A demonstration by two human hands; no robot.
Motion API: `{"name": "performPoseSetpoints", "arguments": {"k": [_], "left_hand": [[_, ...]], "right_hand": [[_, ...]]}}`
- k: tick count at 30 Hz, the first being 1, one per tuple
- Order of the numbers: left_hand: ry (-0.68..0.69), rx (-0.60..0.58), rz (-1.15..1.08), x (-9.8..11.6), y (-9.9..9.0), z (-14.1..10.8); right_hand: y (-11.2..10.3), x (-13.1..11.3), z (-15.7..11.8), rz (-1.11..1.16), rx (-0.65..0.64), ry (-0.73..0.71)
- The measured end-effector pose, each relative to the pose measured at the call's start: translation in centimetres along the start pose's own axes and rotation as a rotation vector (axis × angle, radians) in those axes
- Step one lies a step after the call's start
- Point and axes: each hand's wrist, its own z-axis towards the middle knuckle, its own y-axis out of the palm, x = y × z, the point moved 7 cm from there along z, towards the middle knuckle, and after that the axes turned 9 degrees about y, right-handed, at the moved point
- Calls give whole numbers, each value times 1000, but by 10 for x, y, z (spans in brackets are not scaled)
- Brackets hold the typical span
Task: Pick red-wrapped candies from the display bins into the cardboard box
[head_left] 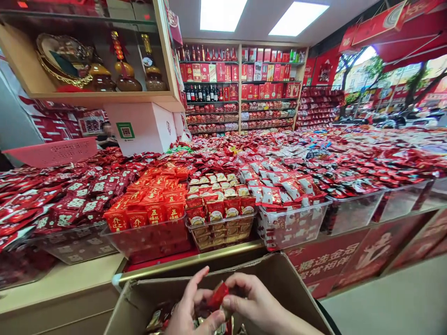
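A sweet shop fills the view, its long counter heaped with red-wrapped candies and its back wall lined with shelves of red boxes and bottles under bright ceiling panels.

At the bottom edge, both hands meet over an open brown cardboard box [279, 284]. The left hand [190, 311] and the right hand [253, 302] together pinch a small shiny red foil-wrapped candy [217, 295]: fingertips of each hand are closed on it from either side, and it stands tilted between them, above the box's inside. Just below the grip, more wrapped sweets [159, 318], red and gold, lie in the box, partly hidden by the hands.

Just beyond the box runs a brass-coloured counter edge [195, 262]. Behind it stands a row of clear plastic bins: straight past the grip a bin of red-and-cream packets with gold-wrapped pieces [220, 204], to its left a bin of bright orange-red packets [150, 207], to its right a bin of red-and-white packets [289, 195]. Far off to the left of the grip, a pink perforated plastic basket [54, 152] rests on the heaps, with a white carton bearing a green square label [139, 128] beside it.
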Motion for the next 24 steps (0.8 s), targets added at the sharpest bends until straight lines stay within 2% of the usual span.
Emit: {"name": "performPoseSetpoints", "arguments": {"k": [3,7,11,16,21,24], "left_hand": [[-108,15,-192,-6,11,-2],[-139,-28,-248,-10,17,-1],[-78,-117,-180,-3,15,1],[-12,-247,45,-1,16,-1],[12,-235,96,-11,14,-1],[-86,-199,165,-18,8,-1]], "right_hand": [[3,10,3,222,23,70],[6,18,4,295,-19,107],[5,14,0,166,-28,103],[6,8,-5,-82,-21,45],[4,9,-4,-167,-16,59],[5,5,0,-247,-64,-46]]}}
